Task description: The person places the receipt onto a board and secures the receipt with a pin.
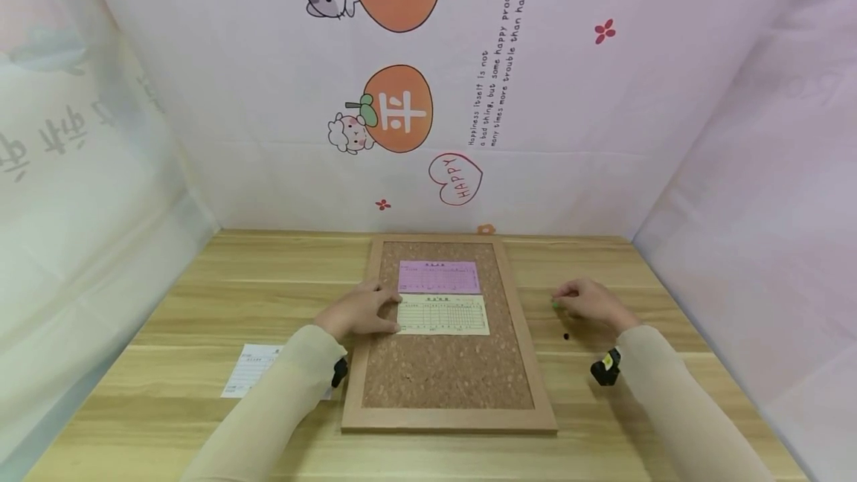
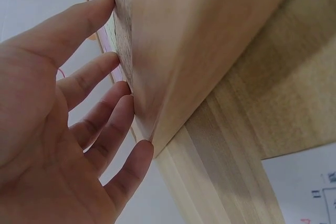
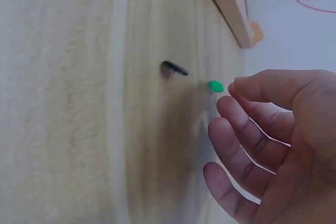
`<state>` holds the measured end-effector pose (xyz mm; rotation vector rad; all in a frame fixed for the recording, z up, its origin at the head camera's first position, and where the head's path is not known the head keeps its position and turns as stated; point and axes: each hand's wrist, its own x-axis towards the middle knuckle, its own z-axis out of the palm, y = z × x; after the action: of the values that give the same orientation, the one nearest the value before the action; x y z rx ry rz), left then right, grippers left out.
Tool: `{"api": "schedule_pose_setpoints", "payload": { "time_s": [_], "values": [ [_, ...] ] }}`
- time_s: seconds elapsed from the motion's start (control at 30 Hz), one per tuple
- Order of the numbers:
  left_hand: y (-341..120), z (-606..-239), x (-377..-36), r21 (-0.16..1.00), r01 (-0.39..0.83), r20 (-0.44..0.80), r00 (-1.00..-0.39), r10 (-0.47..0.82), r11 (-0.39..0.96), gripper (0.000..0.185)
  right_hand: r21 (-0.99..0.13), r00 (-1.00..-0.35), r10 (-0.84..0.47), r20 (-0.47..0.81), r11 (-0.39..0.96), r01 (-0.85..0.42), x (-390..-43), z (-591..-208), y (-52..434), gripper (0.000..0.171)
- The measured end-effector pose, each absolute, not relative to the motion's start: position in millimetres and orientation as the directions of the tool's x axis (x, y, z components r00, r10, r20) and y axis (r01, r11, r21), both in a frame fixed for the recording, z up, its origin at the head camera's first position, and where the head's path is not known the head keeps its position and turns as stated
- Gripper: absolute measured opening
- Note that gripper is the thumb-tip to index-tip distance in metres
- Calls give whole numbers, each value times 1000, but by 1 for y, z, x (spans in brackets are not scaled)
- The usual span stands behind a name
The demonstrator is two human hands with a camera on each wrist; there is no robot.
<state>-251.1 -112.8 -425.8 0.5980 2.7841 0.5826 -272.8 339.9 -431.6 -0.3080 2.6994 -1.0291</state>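
A cork board (image 1: 450, 370) in a wooden frame lies flat on the table. A pink slip (image 1: 439, 277) and a cream slip (image 1: 443, 315) lie on it. My left hand (image 1: 361, 311) rests flat on the board's left edge, its straight fingers (image 2: 100, 124) holding down the cream slip's left end. My right hand (image 1: 589, 302) hovers over the table right of the board, fingers (image 3: 247, 129) loosely bent and holding nothing. A green pushpin (image 3: 214, 86) lies at its fingertips and shows as the green pushpin (image 1: 556, 306) in the head view. A black pushpin (image 3: 173, 68) lies nearby on the wood.
A white printed slip (image 1: 251, 370) lies on the wooden table (image 1: 201, 296) left of the board, partly under my left sleeve. Printed fabric walls close in the back and both sides. The black pushpin (image 1: 566, 336) sits just in front of my right hand.
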Motion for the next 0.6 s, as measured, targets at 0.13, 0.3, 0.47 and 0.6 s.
{"api": "schedule_pose_setpoints", "payload": {
  "time_s": [0.13, 0.3, 0.47, 0.6],
  "values": [
    [-113, -424, -249, 450, 336, -143, -887, 439, 827, 56, -706, -946, -277, -169, 704, -81, -272, -435, 344, 33],
    [-113, -422, -247, 476, 330, -149, -883, 444, 815, 56, -712, -953, -229, -197, 702, -21, -273, -441, 348, 37],
    [-113, -422, -246, 478, 324, -153, -885, 440, 817, 56, -705, -956, -209, -206, 709, -3, -274, -445, 347, 39],
    [-113, -422, -247, 479, 317, -158, -886, 436, 818, 57, -701, -960, -205, -193, 713, -11, -273, -447, 346, 42]
  ]
}}
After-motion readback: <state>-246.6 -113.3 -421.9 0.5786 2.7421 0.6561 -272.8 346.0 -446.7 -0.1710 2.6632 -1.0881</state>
